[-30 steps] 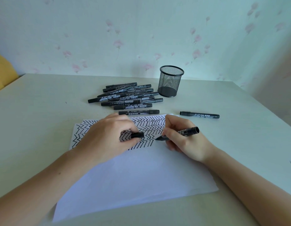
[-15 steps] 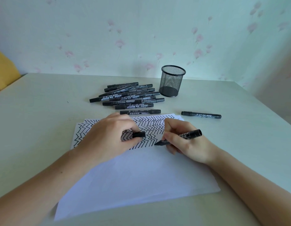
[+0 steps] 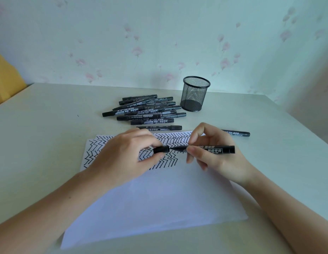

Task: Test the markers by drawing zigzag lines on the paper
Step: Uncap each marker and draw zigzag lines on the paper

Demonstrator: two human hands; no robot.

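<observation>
While L hand [image 3: 122, 158] pinches cap [image 3: 161, 149] | R hand [image 3: 216, 154] grips marker [image 3: 214, 149] | mesh cup [image 3: 195, 94] behind

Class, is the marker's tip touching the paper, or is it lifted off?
Apart. The head view shows the marker held level between both hands above the paper, its tip pointing sideways into the cap.

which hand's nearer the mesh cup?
Right. The right hand, holding the marker, sits just in front of the mesh cup; the left hand is further left.
</observation>
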